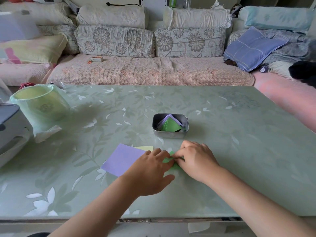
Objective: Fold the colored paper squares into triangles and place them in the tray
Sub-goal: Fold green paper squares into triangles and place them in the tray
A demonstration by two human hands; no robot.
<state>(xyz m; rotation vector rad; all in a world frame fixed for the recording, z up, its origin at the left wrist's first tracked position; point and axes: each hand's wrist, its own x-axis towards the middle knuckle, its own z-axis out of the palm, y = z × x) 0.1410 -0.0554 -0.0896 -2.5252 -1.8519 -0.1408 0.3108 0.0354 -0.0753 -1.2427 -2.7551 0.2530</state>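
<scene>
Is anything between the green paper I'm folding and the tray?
Nothing visible. The green paper, under the left hand and right hand, lies just short of the metal tray with only bare table between. The purple square and yellow sheet sit off to the left, outside that path.

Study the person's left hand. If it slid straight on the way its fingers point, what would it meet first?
The left hand points forward and right, fingertips on the green paper. It would probably bump the right hand almost at once, well short of the metal tray.
</scene>
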